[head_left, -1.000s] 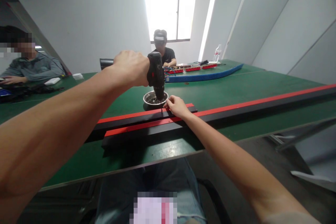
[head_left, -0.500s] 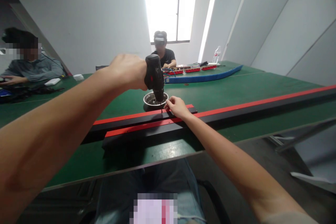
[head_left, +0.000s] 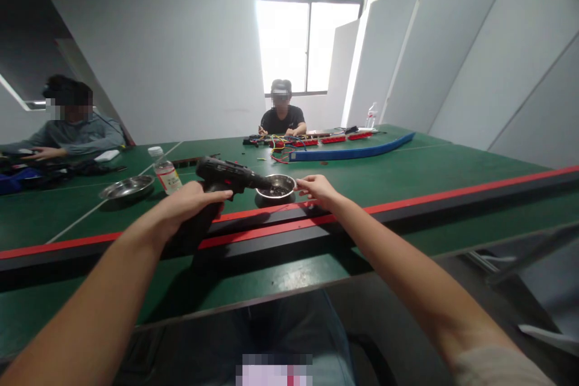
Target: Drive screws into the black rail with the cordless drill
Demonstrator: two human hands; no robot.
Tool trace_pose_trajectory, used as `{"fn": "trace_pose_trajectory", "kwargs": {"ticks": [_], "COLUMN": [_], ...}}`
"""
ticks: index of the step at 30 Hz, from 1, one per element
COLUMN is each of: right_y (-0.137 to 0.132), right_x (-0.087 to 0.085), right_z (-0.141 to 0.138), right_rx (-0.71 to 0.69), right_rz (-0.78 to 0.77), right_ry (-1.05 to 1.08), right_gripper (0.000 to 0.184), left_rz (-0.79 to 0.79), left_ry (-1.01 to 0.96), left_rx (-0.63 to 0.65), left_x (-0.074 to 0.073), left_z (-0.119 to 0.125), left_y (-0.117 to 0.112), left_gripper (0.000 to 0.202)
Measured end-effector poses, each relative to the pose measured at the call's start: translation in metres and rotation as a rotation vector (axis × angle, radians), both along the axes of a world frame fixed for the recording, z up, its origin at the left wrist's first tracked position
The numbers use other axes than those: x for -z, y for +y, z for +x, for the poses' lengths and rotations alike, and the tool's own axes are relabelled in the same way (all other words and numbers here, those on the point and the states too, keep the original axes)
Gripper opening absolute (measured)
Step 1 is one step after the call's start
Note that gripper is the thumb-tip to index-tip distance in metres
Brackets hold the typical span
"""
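Observation:
My left hand [head_left: 192,202] is wrapped round the grip of a black cordless drill [head_left: 230,174]. The drill lies nearly level, its nose pointing right, with the tip over a small round metal bowl [head_left: 293,180]. Dark small pieces, too small to name, lie in the bowl. At the bowl's right rim, the fingers of my right hand [head_left: 319,189] are bent together and appear to pinch the edge. Just below both hands run two black bars with red top faces, a front bar [head_left: 271,235] and a rear bar [head_left: 63,252], overlapping side by side.
A second metal dish [head_left: 129,188] and a labelled bottle [head_left: 167,175] stand left of the drill. Farther back lie a curved blue strip [head_left: 353,148] and red parts with wires [head_left: 332,139]. Two people sit at the green table [head_left: 452,160], one across and one at left.
The drill has swung from upright over the bars to nearly level, its tip now over the bowl. My right hand has left the bar for the bowl's rim. The view has tilted up.

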State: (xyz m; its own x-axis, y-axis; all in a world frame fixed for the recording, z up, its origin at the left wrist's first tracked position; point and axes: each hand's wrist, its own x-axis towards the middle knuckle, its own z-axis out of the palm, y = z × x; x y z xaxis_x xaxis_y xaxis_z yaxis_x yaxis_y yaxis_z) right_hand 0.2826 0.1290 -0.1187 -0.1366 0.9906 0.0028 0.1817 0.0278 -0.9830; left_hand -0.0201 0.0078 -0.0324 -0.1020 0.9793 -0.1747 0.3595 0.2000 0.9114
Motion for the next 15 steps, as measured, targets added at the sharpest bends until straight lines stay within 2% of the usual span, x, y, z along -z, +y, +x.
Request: {"fn": "trace_pose_trajectory", "kwargs": {"ticks": [1,3,7,11,15], "right_y": [0.007,0.022,0.049,0.067,0.079], "right_x": [-0.003,-0.006,-0.002,0.008,0.022], "right_z": [-0.001,-0.009,-0.035,-0.056,-0.071], "right_rx": [-0.001,0.006,0.016,0.024,-0.036], "right_rz": [-0.004,0.043,0.121,0.222,0.298], "right_ry": [-0.025,-0.167,-0.48,-0.683,-0.765], "right_gripper": [0.021,0.019,0.015,0.014,0.01], "left_rz": [0.021,0.098,0.203,0.229,0.26], "left_ry": [-0.198,-0.369,-0.574,-0.651,-0.679], "left_rx": [-0.089,-0.135,-0.201,-0.206,-0.214], "left_x": [0.012,0.035,0.07,0.089,0.096], "left_z": [0.003,0.015,0.042,0.048,0.043], "left_y": [-0.003,-0.009,-0.012,-0.012,-0.015], "left_gripper": [0.033,0.034,0.03,0.029,0.029]}}
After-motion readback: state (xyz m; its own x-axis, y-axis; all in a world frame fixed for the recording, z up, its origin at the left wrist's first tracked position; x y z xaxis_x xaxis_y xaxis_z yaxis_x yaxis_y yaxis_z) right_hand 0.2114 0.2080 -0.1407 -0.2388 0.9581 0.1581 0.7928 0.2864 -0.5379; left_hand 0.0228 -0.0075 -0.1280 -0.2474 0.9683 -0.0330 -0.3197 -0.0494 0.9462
